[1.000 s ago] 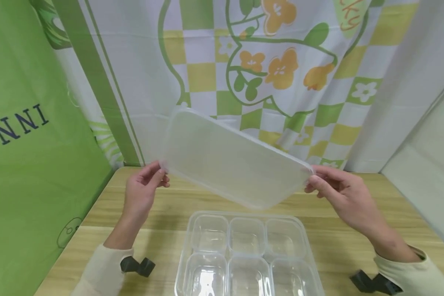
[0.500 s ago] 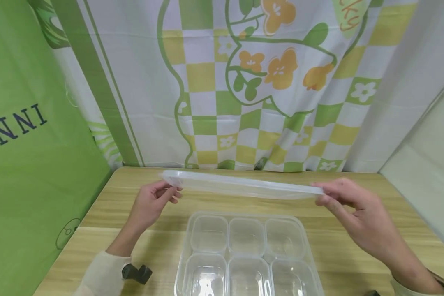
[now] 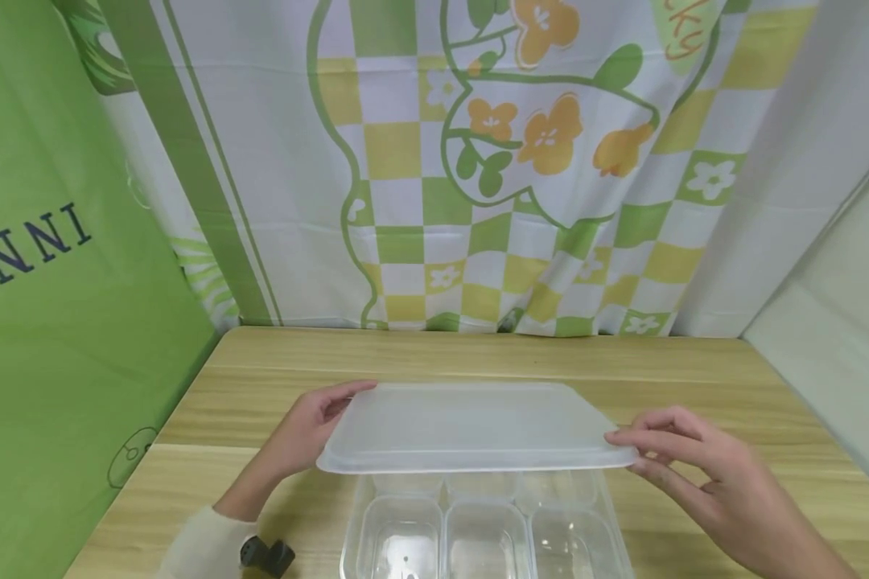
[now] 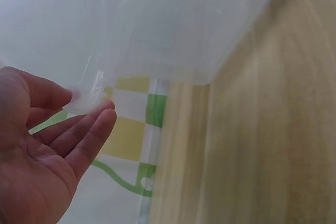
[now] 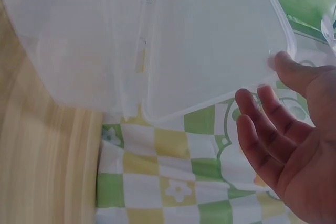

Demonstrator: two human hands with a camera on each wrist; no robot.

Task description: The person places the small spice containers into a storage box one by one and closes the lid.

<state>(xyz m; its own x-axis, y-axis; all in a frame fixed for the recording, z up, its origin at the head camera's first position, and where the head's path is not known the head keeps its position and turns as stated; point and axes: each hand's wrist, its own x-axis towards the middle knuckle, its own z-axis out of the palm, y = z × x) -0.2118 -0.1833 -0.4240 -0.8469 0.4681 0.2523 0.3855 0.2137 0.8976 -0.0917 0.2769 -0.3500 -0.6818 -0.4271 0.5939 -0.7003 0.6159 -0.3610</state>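
Note:
A frosted, translucent plastic lid [image 3: 471,426] slants over the back part of a clear container [image 3: 618,535]. The container holds several clear square boxes [image 3: 487,539] in rows; the back row shows only partly beneath the lid. My left hand [image 3: 311,430] holds the lid's left side, and the left wrist view has thumb and finger pinching its corner tab [image 4: 86,100]. At the near right corner, my right hand [image 3: 702,474] pinches the lid between thumb and fingers. The right wrist view shows a gap between the lid [image 5: 215,51] and the container wall [image 5: 68,40].
The wooden table [image 3: 261,354] extends behind and beside the container. A patterned curtain [image 3: 507,201] hangs along the back edge, with a green cloth [image 3: 65,362] at the left. A black device [image 3: 266,556] sits at the left sleeve.
Both hands have brought the lid down and toward me, from upright above the table to slanted over the container. Its broad face now tips upward, and the back boxes are partly covered.

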